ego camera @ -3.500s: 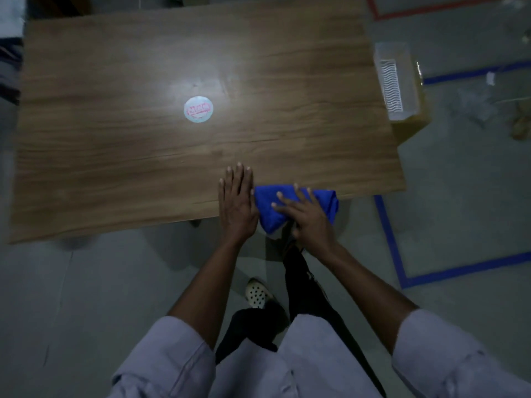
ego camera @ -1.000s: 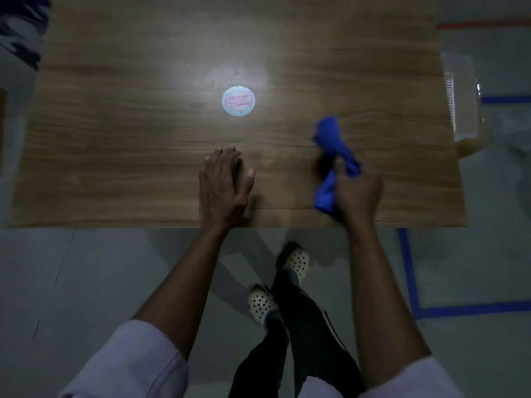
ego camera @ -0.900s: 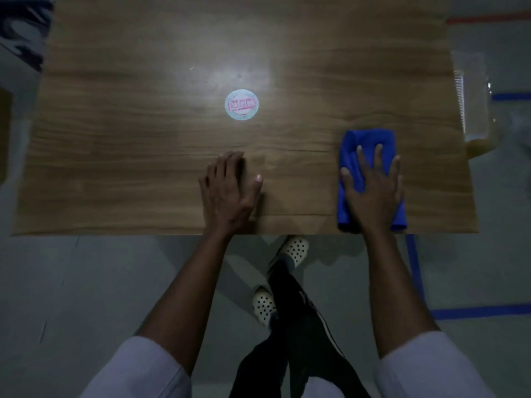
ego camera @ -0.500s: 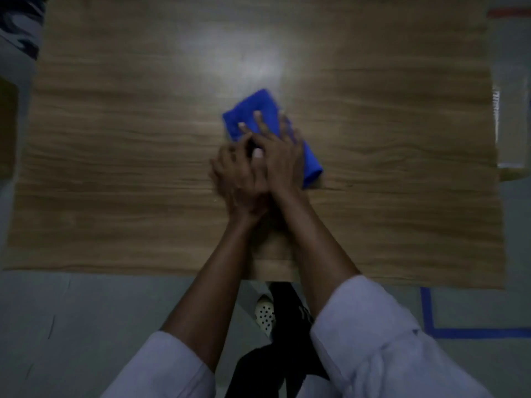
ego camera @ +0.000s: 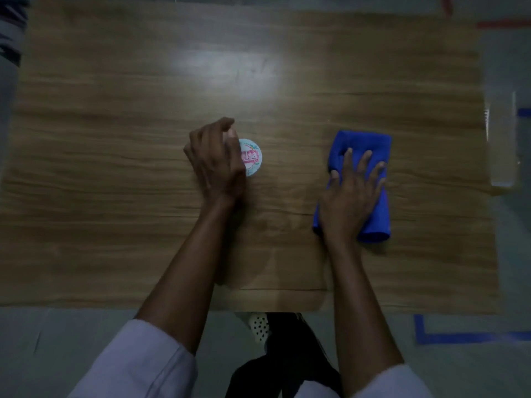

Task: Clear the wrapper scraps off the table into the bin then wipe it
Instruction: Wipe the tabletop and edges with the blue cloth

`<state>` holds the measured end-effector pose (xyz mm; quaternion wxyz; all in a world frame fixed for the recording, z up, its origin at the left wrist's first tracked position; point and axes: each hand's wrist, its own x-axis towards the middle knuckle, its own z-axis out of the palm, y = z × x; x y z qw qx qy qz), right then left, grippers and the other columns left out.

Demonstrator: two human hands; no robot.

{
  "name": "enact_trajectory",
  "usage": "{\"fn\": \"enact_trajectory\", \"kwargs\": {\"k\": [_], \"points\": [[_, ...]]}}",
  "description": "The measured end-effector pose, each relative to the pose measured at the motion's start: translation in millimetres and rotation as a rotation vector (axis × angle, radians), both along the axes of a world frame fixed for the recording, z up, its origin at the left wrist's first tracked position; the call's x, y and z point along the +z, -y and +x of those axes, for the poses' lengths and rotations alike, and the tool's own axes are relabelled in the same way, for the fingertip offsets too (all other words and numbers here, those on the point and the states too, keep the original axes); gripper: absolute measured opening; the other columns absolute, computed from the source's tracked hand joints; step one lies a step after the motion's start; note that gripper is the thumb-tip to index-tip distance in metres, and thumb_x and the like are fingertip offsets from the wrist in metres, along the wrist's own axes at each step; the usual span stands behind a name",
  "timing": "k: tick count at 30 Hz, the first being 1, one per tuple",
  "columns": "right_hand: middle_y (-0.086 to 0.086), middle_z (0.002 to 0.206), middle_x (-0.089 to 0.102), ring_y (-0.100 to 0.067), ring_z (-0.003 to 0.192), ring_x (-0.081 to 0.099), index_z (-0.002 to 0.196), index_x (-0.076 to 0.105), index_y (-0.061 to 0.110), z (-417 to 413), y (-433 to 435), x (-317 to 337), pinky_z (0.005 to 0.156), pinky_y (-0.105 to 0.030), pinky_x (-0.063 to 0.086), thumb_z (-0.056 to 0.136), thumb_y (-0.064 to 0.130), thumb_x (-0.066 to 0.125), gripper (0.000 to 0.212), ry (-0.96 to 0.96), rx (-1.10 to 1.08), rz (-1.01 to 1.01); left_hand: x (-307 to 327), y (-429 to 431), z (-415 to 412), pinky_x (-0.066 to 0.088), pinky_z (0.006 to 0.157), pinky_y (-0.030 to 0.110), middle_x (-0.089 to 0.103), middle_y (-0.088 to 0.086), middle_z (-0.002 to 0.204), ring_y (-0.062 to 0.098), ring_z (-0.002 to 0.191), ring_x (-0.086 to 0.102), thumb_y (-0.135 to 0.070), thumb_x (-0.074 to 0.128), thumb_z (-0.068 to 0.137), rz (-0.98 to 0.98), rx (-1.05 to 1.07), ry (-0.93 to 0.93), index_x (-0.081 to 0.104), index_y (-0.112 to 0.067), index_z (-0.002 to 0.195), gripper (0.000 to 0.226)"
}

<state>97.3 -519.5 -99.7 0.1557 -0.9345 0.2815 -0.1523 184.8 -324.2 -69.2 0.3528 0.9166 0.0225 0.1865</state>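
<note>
Wiping with scrap uncleared: right hand [ego camera: 349,202] is pressing blue cloth [ego camera: 370,142] under flat spread fingers, left hand [ego camera: 214,159] is curling fingers over round scrap [ego camera: 253,158], grip unclear; next likely needs lifting it toward bin [ego camera: 501,145].

Dim grey floor [ego camera: 71,334], blue tape lines [ego camera: 459,338] alongside

Single feed here: head cam, wide-angle, pitched almost straight down. I'm looking from above the bench's [ego camera: 115,225] near edge, facing away from the wearer. It sits close, so the bench top fills most of the frame, with a strip of floor [ego camera: 57,340] along the bottom. Both forearms [ego camera: 186,268] enter from the bottom. The frame edges are soft.
</note>
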Motion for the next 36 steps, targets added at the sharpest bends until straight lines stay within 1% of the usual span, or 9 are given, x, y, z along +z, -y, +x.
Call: {"fn": "enact_trajectory", "kwargs": {"k": [4,8,12,17,20,22,26,31,36], "points": [[-0.021,0.149,0.051,-0.049,0.141,0.042,0.143,0.059,0.011,53,-43,-2,0.119,-0.054,0.024,0.093,0.019,0.048,0.052,0.102,0.22,0.001,-11,-9,12,0.032,0.109,0.037,0.065,0.0,0.133,0.023,0.128,0.053,-0.033,0.044,0.101,-0.093,-0.019,-0.068,0.062,-0.014,0.134,0.042],[-0.016,0.139,0.063,-0.041,0.133,0.054,0.13,0.07,0.012,97,-102,8,0.116,-0.046,0.027,0.084,0.013,0.054,0.048,0.142,0.357,0.117,-26,-13,16,0.013,0.125,0.04,0.058,0.011,0.146,0.028,0.142,0.047,-0.029,0.04,0.101,-0.017,-0.109,-0.063,0.055,-0.002,0.142,0.052],[-0.013,0.131,0.068,-0.034,0.129,0.059,0.122,0.073,0.008,108,-146,32,0.113,-0.032,0.03,0.087,0.006,0.052,0.041,0.219,0.367,0.516,-33,-29,18,0.003,0.124,0.024,0.059,0.02,0.142,0.033,0.134,0.053,-0.027,0.034,0.096,-0.087,-0.037,-0.073,0.057,0.007,0.136,0.056],[-0.008,0.112,0.073,-0.009,0.097,0.064,0.127,0.069,0.0,106,-115,68,0.085,-0.018,0.048,0.1,0.005,0.058,0.029,0.18,0.081,1.101,-24,-22,15,0.005,0.126,0.026,0.063,0.017,0.137,0.036,0.131,0.055,-0.025,0.036,0.093,-0.113,-0.078,-0.028,0.061,0.003,0.133,0.055],[-0.013,0.122,0.072,-0.01,0.105,0.063,0.13,0.067,0.002,74,-54,81,0.09,-0.011,0.042,0.102,0.015,0.054,0.033,0.326,0.035,0.646,-17,-19,12,0.005,0.125,0.029,0.066,0.011,0.135,0.031,0.137,0.051,-0.015,0.043,0.085,-0.1,-0.112,-0.05,0.07,-0.009,0.125,0.049],[-0.016,0.131,0.067,-0.029,0.119,0.063,0.133,0.065,0.006,63,-8,66,0.102,-0.03,0.045,0.103,0.027,0.048,0.041,0.322,0.014,0.356,-14,-15,12,0.006,0.127,0.035,0.062,0.009,0.142,0.028,0.142,0.046,-0.016,0.045,0.081,-0.033,-0.175,-0.08,0.068,-0.012,0.131,0.055],[-0.02,0.162,0.031,-0.046,0.152,0.021,0.154,0.042,0.012,79,16,20,0.123,-0.059,0.013,0.101,0.035,0.045,0.058,-0.114,-0.022,0.113,-14,-8,15,0.01,0.126,0.05,0.049,0.004,0.155,0.023,0.15,0.036,-0.032,0.042,0.079,0.139,-0.293,-0.12,0.055,-0.015,0.146,0.07],[-0.02,0.163,0.029,-0.045,0.153,0.017,0.155,0.04,0.011,137,-53,15,0.125,-0.052,0.002,0.092,0.019,0.035,0.063,-0.075,0.213,0.165,-16,-7,17,0.012,0.126,0.048,0.043,0.004,0.159,0.019,0.152,0.031,-0.035,0.045,0.077,0.03,-0.22,-0.135,0.043,-0.009,0.153,0.08],[-0.013,0.144,0.059,-0.031,0.14,0.048,0.138,0.063,0.015,167,-138,51,0.115,-0.035,0.029,0.087,-0.003,0.055,0.055,0.05,0.39,0.678,-16,-12,16,0.029,0.117,0.057,0.043,0.02,0.155,0.035,0.144,0.039,-0.036,0.034,0.094,-0.185,-0.046,-0.083,0.039,0.001,0.151,0.068]]}}
